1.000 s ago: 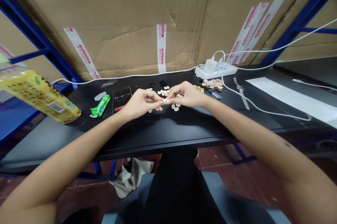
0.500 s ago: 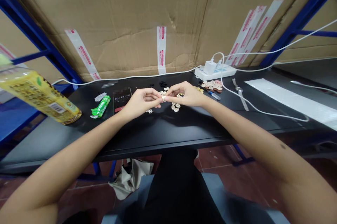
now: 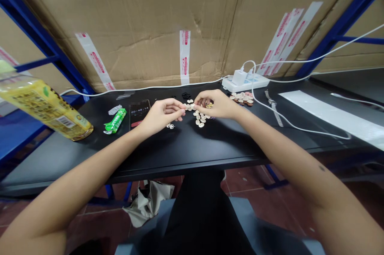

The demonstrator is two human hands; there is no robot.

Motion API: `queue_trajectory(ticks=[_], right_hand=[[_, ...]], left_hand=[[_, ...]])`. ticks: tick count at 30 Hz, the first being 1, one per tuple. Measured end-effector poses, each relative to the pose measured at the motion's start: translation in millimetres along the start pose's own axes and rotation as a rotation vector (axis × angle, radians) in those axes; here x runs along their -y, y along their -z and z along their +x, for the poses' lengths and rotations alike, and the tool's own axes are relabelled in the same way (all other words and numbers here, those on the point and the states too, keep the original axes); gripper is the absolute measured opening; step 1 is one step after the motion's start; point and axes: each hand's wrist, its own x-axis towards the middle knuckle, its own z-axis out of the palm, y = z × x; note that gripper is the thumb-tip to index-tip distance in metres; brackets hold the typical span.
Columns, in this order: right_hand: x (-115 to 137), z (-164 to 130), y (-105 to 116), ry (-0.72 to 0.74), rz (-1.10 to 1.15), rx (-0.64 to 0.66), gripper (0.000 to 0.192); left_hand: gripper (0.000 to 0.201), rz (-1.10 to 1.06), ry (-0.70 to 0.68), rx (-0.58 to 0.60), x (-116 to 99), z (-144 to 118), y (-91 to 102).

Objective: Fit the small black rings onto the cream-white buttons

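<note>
At the far left, a clear plastic bottle with a yellow label (image 3: pixel 49 107) is seen at a slant. To its right, a green wrapped roll (image 3: pixel 116 120) is placed beside a flat black phone (image 3: pixel 139 114) with a timer lit on its screen. The left hand (image 3: pixel 162 114) is held over the black table (image 3: pixel 186 147), its thumb and index finger brought close at the tips; whether anything is pinched there cannot be told. Just beside it, small white pieces (image 3: pixel 170 126) are seen.

Between the hands and partly beneath the right one, small, flat, cream-coloured oval discs (image 3: pixel 198 117) are gathered loosely on the table. No pointed end is shown by them; many seem to be laid flat with the longer axis running side to side, though this may be owed to foreshortening. The step in hand is judged to be fingertip handling of these small pieces; a fine pinch, clear of neighbouring discs, is called for by the next move.

The right hand (image 3: pixel 219 103) is curved above the cluster, apart from the left, thumb and index finger bent towards each other; its grip cannot be made out. Farther right, pink and brown discs (image 3: pixel 241 98) are piled.
</note>
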Motion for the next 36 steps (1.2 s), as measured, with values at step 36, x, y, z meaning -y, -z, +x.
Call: queue_trajectory(ticks=[36], right_hand=[[-52.7,-16.4,63.6,-0.367,-0.860,0.082,0.018]], left_hand=[[0.020,0.090,-0.006,0.102,0.1,-1.3,1.6]])
